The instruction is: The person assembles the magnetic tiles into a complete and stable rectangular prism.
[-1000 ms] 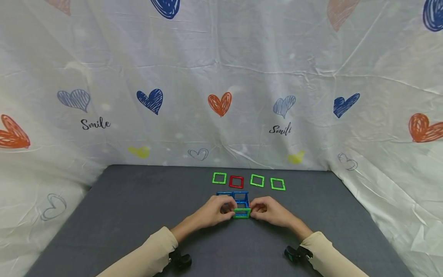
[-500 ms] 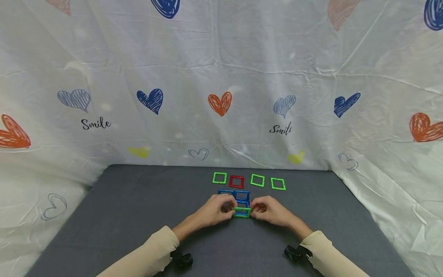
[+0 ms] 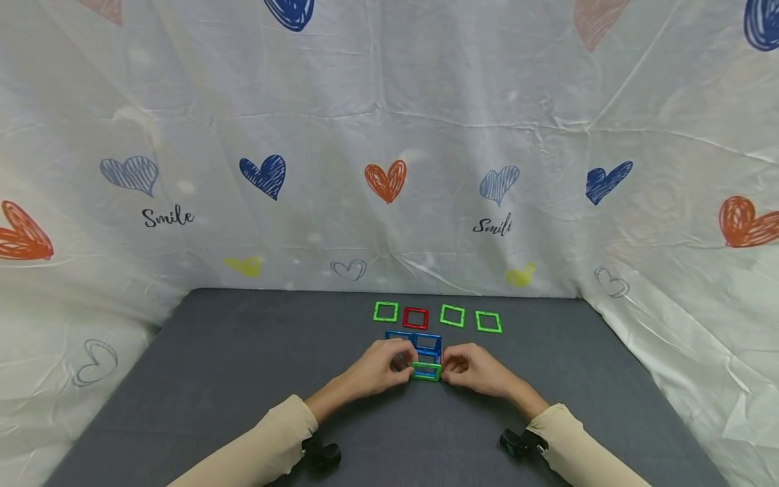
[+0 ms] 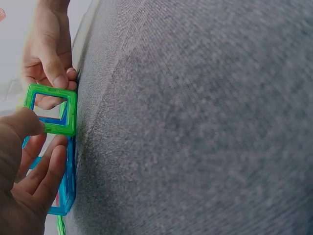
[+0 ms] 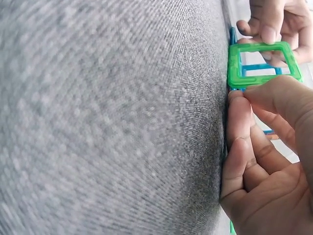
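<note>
A small structure of square magnetic tiles stands on the dark table, between my two hands. Its front is an upright green magnetic tile (image 3: 427,366), an open square frame. Behind it are blue magnetic tiles (image 3: 429,335), with two upright side by side at the back. My left hand (image 3: 380,366) pinches the green tile's left edge, thumb in front and fingers behind, beside the blue tiles (image 4: 71,171). At the opposite edge, my right hand (image 3: 479,369) pinches the lower corner of the green tile (image 5: 259,81) between thumb and curled fingers. The left fingers partly hide the structure's left side.
Beyond the structure lies a row of flat loose tiles: a green tile (image 3: 386,320), a red tile (image 3: 416,328), then two more green ones to the right. The dark tabletop (image 3: 262,352) ends at a white curtain (image 3: 316,230) printed with hearts.
The blue rear part of the structure has shifted slightly to the right and away, straightening behind the green tile. Both hands keep nearly the same place and grip.
</note>
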The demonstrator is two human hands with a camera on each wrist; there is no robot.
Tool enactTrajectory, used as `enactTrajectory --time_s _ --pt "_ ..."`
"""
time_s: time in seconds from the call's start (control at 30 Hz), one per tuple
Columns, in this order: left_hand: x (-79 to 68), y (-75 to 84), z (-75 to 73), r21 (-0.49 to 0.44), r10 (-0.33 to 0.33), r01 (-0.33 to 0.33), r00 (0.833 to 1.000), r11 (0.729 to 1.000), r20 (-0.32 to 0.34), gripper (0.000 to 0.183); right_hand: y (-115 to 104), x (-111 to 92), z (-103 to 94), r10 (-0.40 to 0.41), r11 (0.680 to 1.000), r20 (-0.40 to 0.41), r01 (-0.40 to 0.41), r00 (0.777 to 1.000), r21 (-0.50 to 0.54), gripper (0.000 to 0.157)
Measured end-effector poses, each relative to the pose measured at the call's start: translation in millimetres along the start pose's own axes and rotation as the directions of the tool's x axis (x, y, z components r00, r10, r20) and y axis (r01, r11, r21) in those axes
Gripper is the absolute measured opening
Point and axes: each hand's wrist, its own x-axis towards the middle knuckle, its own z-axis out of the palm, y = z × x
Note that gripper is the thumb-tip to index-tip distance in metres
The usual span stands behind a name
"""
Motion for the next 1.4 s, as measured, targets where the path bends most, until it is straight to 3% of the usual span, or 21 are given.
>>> enactTrajectory --time_s 0.43,0.93,1.13,1.4 --pt "0.9 -1.1 -0.9 -0.002 -0.026 0.026 0.999 1.000 0.024 0.017 1.8 0.8 -0.4 0.019 1.000 0.020 -0.019 1.000 0.002 0.010" --pt "-2.5 -6.5 -2.3 0.001 0.006 -0.006 1.000 1.000 0.021 0.017 -0.5 0.7 -1.6 0.012 0.999 0.034 -0.013 0.999 0.037 0.010" --pt "-10.7 -8.8 -14.9 -0.029 -0.016 0.016 1.000 0.999 0.007 0.020 -0.9 1.8 -0.5 0.007 0.999 0.028 -0.008 1.000 0.031 0.011" --pt "-33.7 -22.2 -38.7 -0.020 -0.037 0.037 0.999 0.999 -0.039 0.019 3.6 -1.2 -5.0 -0.010 1.000 0.024 0.010 1.000 0.001 0.014"
